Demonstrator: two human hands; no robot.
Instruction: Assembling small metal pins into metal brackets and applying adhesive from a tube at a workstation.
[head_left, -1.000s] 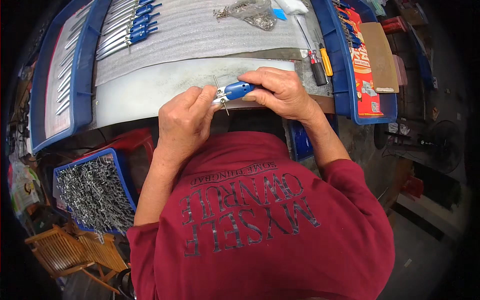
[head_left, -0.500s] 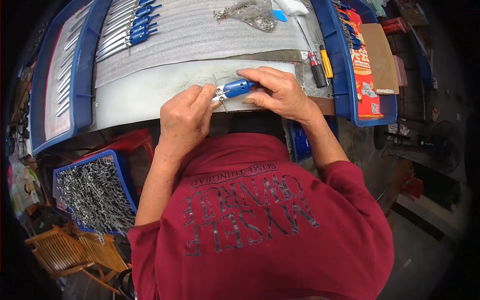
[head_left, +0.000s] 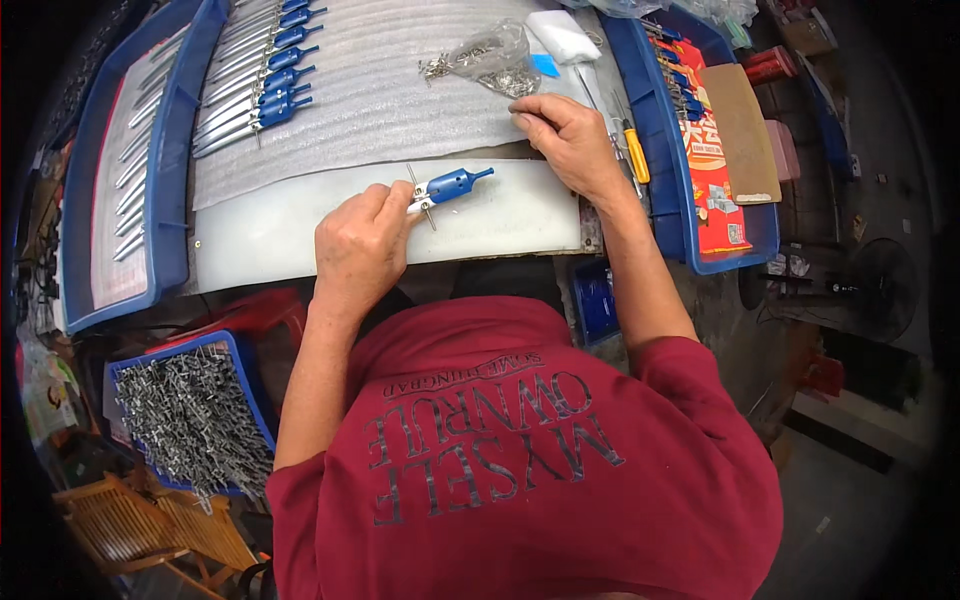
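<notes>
My left hand (head_left: 362, 240) is closed round the pale end of a blue-bodied assembly (head_left: 450, 187). The assembly has a narrow blue tip pointing right and a thin metal crosspin near my fingers; my hand hides its other end. My right hand (head_left: 575, 145) is off the assembly, beside a clear plastic bag of small metal parts (head_left: 505, 70). Its thumb and forefinger are pinched together, and what they hold, if anything, is too small to make out. Several similar blue assemblies with long silver shafts (head_left: 285, 108) lie in a row on the foam sheet (head_left: 370, 90).
Beneath my hands lies a white board (head_left: 290, 235). Blue trays stand at left (head_left: 165, 200) and right (head_left: 675, 215). A yellow-handled screwdriver (head_left: 637, 155) lies by the right tray. Low on the left is a blue crate (head_left: 255, 400) heaped with grey metal parts (head_left: 195, 425).
My right hand has let go of the blue assembly's tip and moved up and right to the bag of small parts. My left hand keeps its hold, and the assembly sits slightly further left.
</notes>
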